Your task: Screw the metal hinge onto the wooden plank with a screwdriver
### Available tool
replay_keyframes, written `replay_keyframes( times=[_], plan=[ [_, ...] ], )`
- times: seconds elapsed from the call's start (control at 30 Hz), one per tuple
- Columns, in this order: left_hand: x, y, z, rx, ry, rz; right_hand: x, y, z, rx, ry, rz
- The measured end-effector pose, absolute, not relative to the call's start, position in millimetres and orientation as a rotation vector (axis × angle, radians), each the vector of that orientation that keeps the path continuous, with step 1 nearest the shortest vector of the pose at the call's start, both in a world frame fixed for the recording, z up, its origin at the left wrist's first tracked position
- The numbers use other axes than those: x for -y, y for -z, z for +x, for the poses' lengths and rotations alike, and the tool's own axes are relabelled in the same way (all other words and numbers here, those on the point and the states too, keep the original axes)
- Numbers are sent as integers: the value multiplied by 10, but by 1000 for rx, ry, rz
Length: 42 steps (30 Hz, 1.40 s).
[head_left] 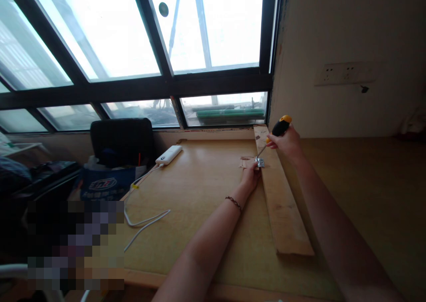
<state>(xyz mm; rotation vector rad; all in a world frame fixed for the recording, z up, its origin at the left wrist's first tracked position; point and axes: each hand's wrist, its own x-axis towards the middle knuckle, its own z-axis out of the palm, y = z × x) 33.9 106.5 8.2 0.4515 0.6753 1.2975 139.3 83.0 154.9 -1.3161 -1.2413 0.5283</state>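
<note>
- Head view: small silver metal hinge (260, 162) at the left edge of a long wooden board (285, 217), nearer the board's far end than its near end.
- Left hand (250, 177) low beside the board, fingertips touching the metal hinge; cannot tell, with the fingers partly hidden, between a pinch and a mere press. Dark braided bracelet (234, 202) around the wrist.
- Right hand (289, 139) wrapped around the black-and-yellow handle of a screwdriver (281, 127), above the board's right side; shaft slanting down leftward to the metal hinge. Too small to tell: exact contact at the tip.
- Small pale-brown piece (245, 162) just left of the metal hinge, material unclear.
- Wooden board flat on a yellowish tabletop (196, 244), far end close to the window wall, near end short of the front edge.
- Farther left, near the tabletop's left edge: white power bank (169, 154) with white cable (148, 221) plugged in, looping along the tabletop; small yellow tag (135, 186) on the cable.
- Beyond that edge: black chair (121, 140) and blue printed bag (105, 184).
- Behind: bright dark-framed window (226, 31); to its right, shadowed wall with socket panel (339, 73).
</note>
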Motion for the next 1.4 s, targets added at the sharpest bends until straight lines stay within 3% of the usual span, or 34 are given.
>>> replay_keyframes(
  times=[0.23, 0.53, 0.8, 1.23, 1.4],
  plan=[
    [-1067, -71, 335, -675, -1301, 477, -768, -1621, 1415, 1215, -773, -1241],
    [-1090, -31, 278, -692, -1268, 537, -765, -1642, 1453, 1333, 23, -1649],
    [-1226, 6, 32, -846, -1091, 860, -786, -1614, 1483, 1323, 59, -1672],
    [-1232, -7, -18, -1042, -921, 1141, -833, -1566, 1536, 1274, -152, -1547],
    [-1227, -9, -36, -1004, -907, 1145, -791, -1626, 1534, 1291, -39, -1610]
  ],
)
